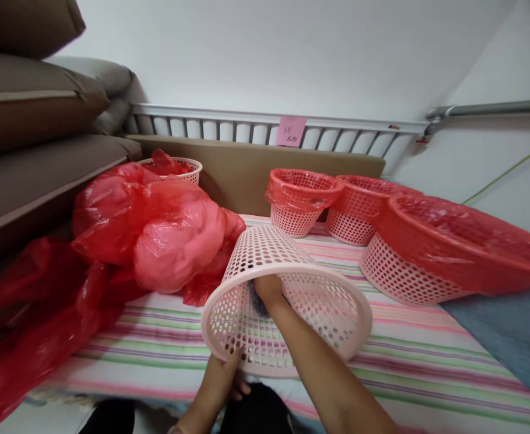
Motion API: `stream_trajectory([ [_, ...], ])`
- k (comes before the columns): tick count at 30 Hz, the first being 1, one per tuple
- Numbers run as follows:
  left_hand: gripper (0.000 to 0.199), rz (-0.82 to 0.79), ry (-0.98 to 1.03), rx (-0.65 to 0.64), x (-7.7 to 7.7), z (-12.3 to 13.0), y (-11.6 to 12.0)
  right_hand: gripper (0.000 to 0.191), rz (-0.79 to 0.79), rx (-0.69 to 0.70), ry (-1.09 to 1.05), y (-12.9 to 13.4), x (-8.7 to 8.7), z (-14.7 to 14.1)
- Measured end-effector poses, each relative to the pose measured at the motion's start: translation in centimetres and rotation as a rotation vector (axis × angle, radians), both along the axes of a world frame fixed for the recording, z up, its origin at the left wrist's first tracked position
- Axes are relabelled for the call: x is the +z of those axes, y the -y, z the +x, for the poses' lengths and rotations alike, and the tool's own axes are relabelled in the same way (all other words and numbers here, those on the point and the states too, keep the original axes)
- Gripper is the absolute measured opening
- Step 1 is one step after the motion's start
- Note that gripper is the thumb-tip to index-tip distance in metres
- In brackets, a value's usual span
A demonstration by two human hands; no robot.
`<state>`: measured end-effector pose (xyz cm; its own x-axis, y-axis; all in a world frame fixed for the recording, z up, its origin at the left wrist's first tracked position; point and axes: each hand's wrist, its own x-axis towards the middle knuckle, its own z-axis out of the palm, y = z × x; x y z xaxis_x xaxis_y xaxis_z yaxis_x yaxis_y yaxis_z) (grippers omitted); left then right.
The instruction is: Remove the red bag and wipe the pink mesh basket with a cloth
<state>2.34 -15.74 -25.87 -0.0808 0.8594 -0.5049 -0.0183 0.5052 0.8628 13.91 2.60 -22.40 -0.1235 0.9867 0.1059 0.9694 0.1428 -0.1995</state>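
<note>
A pale pink perforated plastic basket lies on its side on the striped sheet, its wide mouth facing me. My left hand is closed on the lower left of the rim, with the thumb at the edge and the fingers underneath. Inside the basket is my right hand, closed on a dark grey cloth near the inner wall. The basket's side partly hides the fingers and the cloth.
Red plastic bags are heaped at the left, before another basket. Three baskets lined with red bags, one nearest, stand at the right. Brown cushions are stacked at the left. A pink note hangs on the white rail.
</note>
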Motion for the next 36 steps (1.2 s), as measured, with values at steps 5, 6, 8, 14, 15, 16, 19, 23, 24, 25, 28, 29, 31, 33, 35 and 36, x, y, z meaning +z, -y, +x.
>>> stream_trajectory([
  [5, 0.06, 0.018, -0.01, 0.004, 0.0, 0.1, 0.2, 0.039, -0.046, -0.001, 0.059, 4.3, 0.3, 0.2],
  [6, 0.057, 0.028, -0.015, 0.003, 0.1, 0.2, 0.3, 0.037, -0.044, 0.01, 0.072, 5.6, 0.3, 0.4],
  [8, 0.054, 0.049, -0.019, 0.0, 0.1, 0.2, 0.4, 0.034, -0.032, 0.058, 0.101, 8.5, 0.1, 0.9],
  [14, 0.063, 0.11, 0.015, 0.0, 0.0, 0.2, 0.6, 0.035, -0.091, 0.208, 0.145, 16.6, -0.5, 2.9],
  [15, 0.064, 0.125, 0.019, -0.003, -0.1, 0.2, 0.6, 0.036, -0.101, 0.207, 0.144, 17.3, -0.4, 3.1],
  [16, 0.066, 0.137, 0.02, -0.006, -0.2, 0.1, 0.6, 0.036, -0.112, 0.2, 0.142, 17.8, -0.3, 3.2],
  [19, 0.074, 0.152, 0.022, -0.018, -0.3, 0.0, 0.6, 0.036, -0.131, 0.172, 0.132, 18.0, 0.0, 3.0],
  [23, 0.075, 0.2, 0.005, -0.035, 0.0, -0.3, 0.5, 0.035, -0.098, 0.158, 0.109, 16.1, -0.1, 2.2],
  [24, 0.074, 0.231, 0.0, -0.023, 0.0, -0.4, 0.5, 0.036, -0.087, 0.15, 0.106, 15.4, -0.2, 2.0],
  [25, 0.072, 0.257, -0.002, -0.007, 0.1, -0.5, 0.5, 0.037, -0.075, 0.137, 0.104, 14.6, -0.3, 1.7],
  [28, 0.062, 0.225, 0.009, -0.005, 0.2, -0.5, 0.4, 0.039, -0.055, 0.084, 0.103, 11.7, -0.6, 1.1],
  [29, 0.059, 0.194, 0.015, -0.016, 0.2, -0.4, 0.5, 0.039, -0.055, 0.069, 0.104, 10.5, -0.6, 0.8],
  [31, 0.059, 0.145, 0.025, -0.035, 0.1, -0.2, 0.5, 0.039, -0.07, 0.036, 0.103, 8.1, -0.6, 0.3],
  [33, 0.061, 0.129, 0.019, -0.029, 0.1, -0.1, 0.5, 0.04, -0.062, -0.002, 0.078, 5.5, -0.6, -0.1],
  [35, 0.056, 0.098, -0.001, -0.03, 0.0, 0.0, 0.4, 0.042, -0.033, -0.024, 0.038, 3.1, -0.8, -0.6],
  [36, 0.053, 0.083, -0.006, -0.031, 0.0, 0.0, 0.4, 0.043, -0.014, -0.028, 0.018, 2.0, -0.9, -0.8],
])
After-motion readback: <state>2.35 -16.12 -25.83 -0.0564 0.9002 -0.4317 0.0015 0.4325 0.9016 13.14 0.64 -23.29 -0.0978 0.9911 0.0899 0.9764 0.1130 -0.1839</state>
